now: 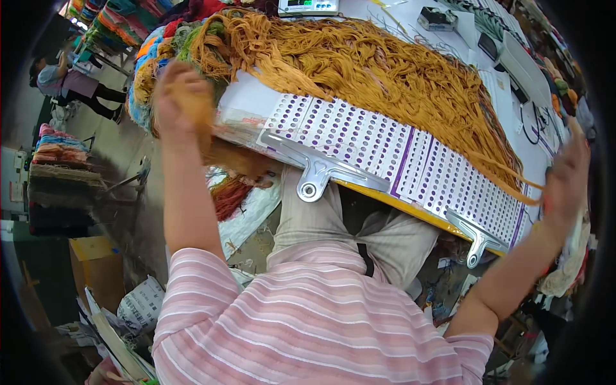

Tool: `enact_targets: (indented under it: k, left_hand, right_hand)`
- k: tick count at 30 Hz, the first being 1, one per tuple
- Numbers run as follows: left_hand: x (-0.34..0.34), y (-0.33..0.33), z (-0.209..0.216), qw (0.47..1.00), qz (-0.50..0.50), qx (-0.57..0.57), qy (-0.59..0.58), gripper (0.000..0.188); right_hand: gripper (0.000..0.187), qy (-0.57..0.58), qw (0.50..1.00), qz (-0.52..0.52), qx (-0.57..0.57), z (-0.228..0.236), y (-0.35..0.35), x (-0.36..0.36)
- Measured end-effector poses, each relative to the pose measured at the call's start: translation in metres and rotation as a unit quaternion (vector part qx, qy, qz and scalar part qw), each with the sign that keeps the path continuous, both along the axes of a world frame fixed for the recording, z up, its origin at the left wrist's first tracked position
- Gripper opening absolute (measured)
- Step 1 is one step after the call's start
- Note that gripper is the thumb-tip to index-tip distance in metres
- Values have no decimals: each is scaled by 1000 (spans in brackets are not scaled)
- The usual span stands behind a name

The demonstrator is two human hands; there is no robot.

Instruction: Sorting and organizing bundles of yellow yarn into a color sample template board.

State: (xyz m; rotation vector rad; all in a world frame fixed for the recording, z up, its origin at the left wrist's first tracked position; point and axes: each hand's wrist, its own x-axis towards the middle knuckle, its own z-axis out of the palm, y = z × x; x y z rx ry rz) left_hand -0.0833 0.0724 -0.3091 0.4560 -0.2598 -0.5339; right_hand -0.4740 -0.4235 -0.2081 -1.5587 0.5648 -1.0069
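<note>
A thick heap of golden-orange yarn (385,67) lies across the far half of the table. At the table's left end my left hand (183,102), smeared by motion, is closed on a hank of orange yarn that hangs below it. A few orange strands run from the heap's right end to my right hand (566,179), which is also blurred and grips them. Between my hands lies a white chart sheet (359,138) with rows of purple dots. Two large metal bulldog clips, a left clip (317,170) and a right clip (476,239), grip the near edge.
Beyond the yarn stands a digital scale (309,7). Multicoloured yarn bundles (151,61) hang at the left end. A small dark device (437,19) sits at the far right. At left are a person (70,83), a yarn stack (61,154) and a cardboard box (96,269).
</note>
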Motion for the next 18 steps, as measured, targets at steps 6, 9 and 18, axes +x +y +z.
enact_targets:
  k: [6,9,18]
  left_hand:
    - [-55,-166,-81,873,-111,475,-26,20]
    - [-61,-192,-102,811,-179,550,-92,22]
    - [-40,-221,-104,670,-229,659,-251,15]
  right_hand:
    - [23,286,945,157,30,-167,133,187]
    - [25,327,923,192,60,-230,156,228]
    - [11,265,960,87,27,-248,174,245]
